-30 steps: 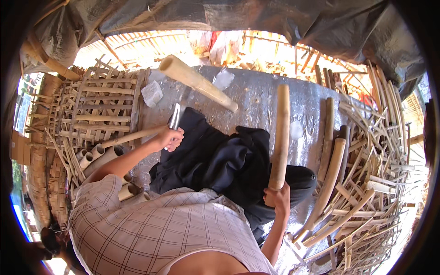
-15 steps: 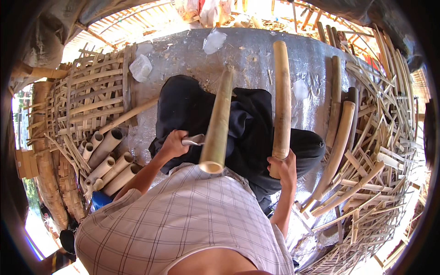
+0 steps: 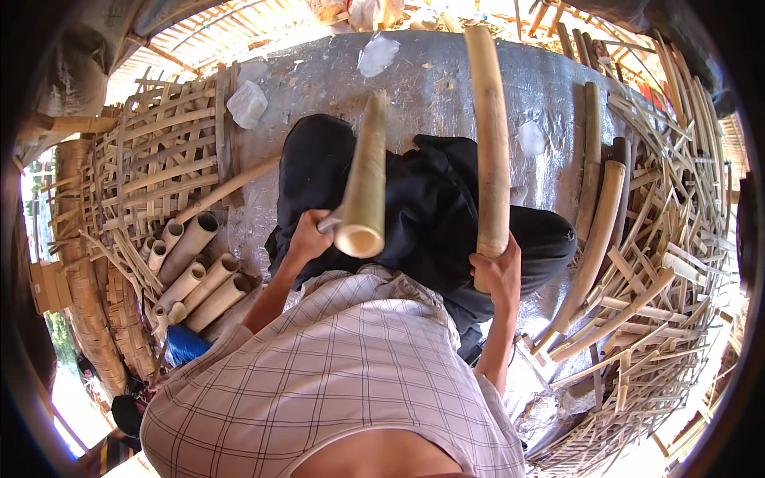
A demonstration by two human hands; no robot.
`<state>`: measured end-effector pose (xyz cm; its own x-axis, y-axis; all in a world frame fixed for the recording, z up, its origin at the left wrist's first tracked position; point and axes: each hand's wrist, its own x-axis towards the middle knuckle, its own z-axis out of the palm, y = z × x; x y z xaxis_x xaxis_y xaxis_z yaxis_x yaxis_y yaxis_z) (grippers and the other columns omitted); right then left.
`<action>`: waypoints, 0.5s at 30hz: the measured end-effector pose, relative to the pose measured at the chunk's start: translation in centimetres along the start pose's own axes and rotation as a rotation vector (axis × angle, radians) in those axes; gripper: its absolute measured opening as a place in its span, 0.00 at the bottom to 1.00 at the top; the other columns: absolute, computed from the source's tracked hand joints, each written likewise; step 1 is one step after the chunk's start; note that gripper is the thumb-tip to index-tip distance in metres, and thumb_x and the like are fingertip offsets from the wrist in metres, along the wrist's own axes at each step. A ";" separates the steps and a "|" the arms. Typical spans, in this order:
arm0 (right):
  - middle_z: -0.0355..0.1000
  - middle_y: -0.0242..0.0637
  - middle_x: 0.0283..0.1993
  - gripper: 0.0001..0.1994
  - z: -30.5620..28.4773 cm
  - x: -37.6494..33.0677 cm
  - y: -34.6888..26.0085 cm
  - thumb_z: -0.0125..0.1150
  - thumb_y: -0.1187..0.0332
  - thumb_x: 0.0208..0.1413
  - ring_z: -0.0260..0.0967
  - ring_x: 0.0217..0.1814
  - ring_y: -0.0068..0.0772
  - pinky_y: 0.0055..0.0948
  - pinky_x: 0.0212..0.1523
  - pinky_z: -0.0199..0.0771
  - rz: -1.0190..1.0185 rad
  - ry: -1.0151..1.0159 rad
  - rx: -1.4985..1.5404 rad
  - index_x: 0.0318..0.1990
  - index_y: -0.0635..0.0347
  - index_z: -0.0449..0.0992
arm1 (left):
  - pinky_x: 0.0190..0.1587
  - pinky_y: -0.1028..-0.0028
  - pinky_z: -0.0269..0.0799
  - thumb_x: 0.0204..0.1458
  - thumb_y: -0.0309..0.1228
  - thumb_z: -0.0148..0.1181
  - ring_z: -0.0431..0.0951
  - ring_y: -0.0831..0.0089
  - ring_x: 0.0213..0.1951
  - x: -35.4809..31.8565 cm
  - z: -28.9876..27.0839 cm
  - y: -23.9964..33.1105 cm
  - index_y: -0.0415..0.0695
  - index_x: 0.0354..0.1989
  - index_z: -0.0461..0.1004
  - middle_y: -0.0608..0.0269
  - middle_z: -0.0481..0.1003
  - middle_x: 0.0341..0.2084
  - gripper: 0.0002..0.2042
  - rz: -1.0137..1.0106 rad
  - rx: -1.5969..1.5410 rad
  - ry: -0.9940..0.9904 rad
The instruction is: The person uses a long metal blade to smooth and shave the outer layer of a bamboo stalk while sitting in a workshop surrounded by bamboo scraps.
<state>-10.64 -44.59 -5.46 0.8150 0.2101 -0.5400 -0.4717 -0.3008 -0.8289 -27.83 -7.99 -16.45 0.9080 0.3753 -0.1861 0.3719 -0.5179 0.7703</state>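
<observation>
My left hand (image 3: 312, 236) is closed round the handle of a grey metal tool (image 3: 328, 221), whose far end meets the side of a greenish bamboo tube (image 3: 368, 171). Whether a blade sits in the tube I cannot tell. The tube stands over my lap, its hollow cut end facing me. A longer, pale bamboo pole (image 3: 492, 135) rises from my right hand (image 3: 500, 271), which is wrapped round its near end. Tube and pole are apart, with my black trousers (image 3: 430, 187) between and beneath them.
Several cut bamboo tubes (image 3: 209, 285) are stacked at left, below a woven bamboo panel (image 3: 169, 147). Tangled bamboo strips (image 3: 637, 307) and leaning poles (image 3: 587, 151) crowd the right side. Whitish lumps (image 3: 247, 105) lie on the grey sheet (image 3: 319, 76) ahead.
The tube and my left hand have shifted slightly away from me, the tube also a little to the left. The pole in my right hand has moved further forward. Both grips stay closed.
</observation>
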 end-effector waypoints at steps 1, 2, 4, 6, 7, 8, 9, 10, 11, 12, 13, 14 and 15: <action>0.70 0.34 0.30 0.22 0.5 0.2 -0.4 0.65 0.77 0.39 0.71 0.24 0.27 0.28 0.26 0.76 -0.026 -0.020 0.004 0.47 0.67 0.71 | 0.28 0.64 0.71 0.47 0.24 0.65 0.77 0.61 0.22 -0.3 0.2 -0.1 0.37 0.24 0.74 0.59 0.75 0.16 0.06 0.077 -0.081 0.110; 0.70 0.33 0.30 0.22 1.3 0.5 -0.8 0.66 0.77 0.39 0.72 0.24 0.26 0.28 0.26 0.76 -0.066 -0.057 0.052 0.47 0.66 0.72 | 0.29 0.66 0.71 0.49 0.24 0.66 0.75 0.67 0.21 -0.4 0.3 -0.2 0.37 0.31 0.76 0.64 0.73 0.16 0.05 0.165 -0.150 0.212; 0.72 0.35 0.30 0.22 3.0 1.5 -1.5 0.67 0.78 0.39 0.73 0.24 0.27 0.29 0.26 0.76 -0.090 -0.140 0.058 0.46 0.67 0.72 | 0.23 0.76 0.65 0.52 0.22 0.65 0.68 0.79 0.18 -0.4 0.6 -3.2 0.42 0.35 0.71 0.72 0.66 0.17 0.08 -0.233 -0.515 0.230; 0.73 0.36 0.29 0.21 5.0 2.7 -1.9 0.68 0.77 0.39 0.73 0.23 0.29 0.30 0.25 0.75 -0.077 -0.193 0.074 0.45 0.69 0.72 | 0.16 0.75 0.53 0.54 0.23 0.61 0.59 0.82 0.12 0.7 -1.0 -2.2 0.46 0.26 0.64 0.72 0.61 0.12 0.11 -0.244 -0.760 0.065; 0.73 0.37 0.28 0.21 5.9 3.4 -1.7 0.67 0.77 0.39 0.73 0.23 0.29 0.31 0.25 0.75 -0.073 -0.209 0.094 0.45 0.69 0.72 | 0.13 0.75 0.47 0.55 0.24 0.59 0.55 0.83 0.09 1.2 -2.0 -1.3 0.48 0.21 0.61 0.71 0.58 0.10 0.14 -0.249 -0.876 -0.022; 0.73 0.37 0.28 0.20 7.0 4.2 -1.3 0.68 0.77 0.39 0.73 0.23 0.30 0.31 0.25 0.75 -0.069 -0.226 0.102 0.44 0.69 0.73 | 0.12 0.74 0.47 0.56 0.24 0.58 0.53 0.81 0.08 1.4 -2.6 0.1 0.50 0.20 0.58 0.72 0.56 0.08 0.16 -0.243 -0.962 -0.004; 0.73 0.37 0.28 0.19 7.8 4.9 -0.7 0.68 0.76 0.39 0.73 0.23 0.30 0.31 0.26 0.76 -0.061 -0.231 0.111 0.43 0.69 0.74 | 0.11 0.74 0.47 0.56 0.24 0.57 0.51 0.80 0.07 1.8 -2.8 1.7 0.51 0.19 0.55 0.72 0.53 0.07 0.18 -0.238 -1.049 0.001; 0.74 0.37 0.28 0.18 8.8 6.4 1.3 0.68 0.76 0.39 0.74 0.23 0.30 0.31 0.26 0.76 -0.115 -0.203 0.111 0.42 0.68 0.74 | 0.12 0.74 0.48 0.55 0.23 0.56 0.51 0.79 0.07 2.3 -3.4 2.8 0.51 0.20 0.54 0.72 0.52 0.08 0.18 -0.214 -1.180 -0.042; 0.74 0.37 0.28 0.18 9.6 8.2 3.9 0.68 0.76 0.39 0.74 0.23 0.29 0.31 0.26 0.76 -0.171 -0.169 0.105 0.42 0.68 0.74 | 0.12 0.74 0.48 0.55 0.22 0.56 0.50 0.79 0.07 3.0 -3.6 3.8 0.51 0.20 0.54 0.71 0.52 0.07 0.18 -0.204 -1.290 -0.070; 0.74 0.37 0.28 0.17 9.9 9.2 5.3 0.68 0.76 0.39 0.74 0.23 0.29 0.31 0.25 0.76 -0.222 -0.138 0.090 0.41 0.68 0.75 | 0.13 0.74 0.47 0.56 0.22 0.55 0.50 0.79 0.07 3.7 -3.8 4.5 0.50 0.21 0.54 0.71 0.51 0.08 0.17 -0.158 -1.314 -0.105; 0.75 0.38 0.28 0.17 9.9 9.4 5.1 0.68 0.76 0.39 0.74 0.23 0.29 0.31 0.25 0.76 -0.166 -0.142 0.119 0.40 0.68 0.75 | 0.13 0.73 0.46 0.57 0.22 0.54 0.50 0.79 0.08 4.5 -3.8 5.1 0.50 0.22 0.54 0.71 0.51 0.08 0.16 -0.112 -1.342 -0.136; 0.75 0.38 0.28 0.16 10.0 9.5 4.8 0.68 0.75 0.39 0.74 0.23 0.29 0.31 0.25 0.76 -0.112 -0.145 0.147 0.40 0.68 0.75 | 0.14 0.73 0.46 0.57 0.22 0.54 0.50 0.79 0.08 5.5 -3.8 6.0 0.50 0.22 0.54 0.71 0.51 0.08 0.16 -0.026 -1.340 -0.176; 0.75 0.38 0.28 0.16 10.1 9.6 4.6 0.69 0.75 0.39 0.74 0.23 0.29 0.30 0.25 0.76 -0.059 -0.150 0.179 0.39 0.68 0.76 | 0.14 0.74 0.46 0.56 0.22 0.54 0.50 0.79 0.08 6.7 -4.0 7.0 0.50 0.22 0.53 0.72 0.51 0.08 0.16 0.060 -1.333 -0.214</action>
<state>-8.38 -34.58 -15.96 0.7899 0.3626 -0.4945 -0.4880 -0.1166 -0.8650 -19.91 -5.99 -9.84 0.9736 0.1894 -0.1277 -0.0270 0.6505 0.7590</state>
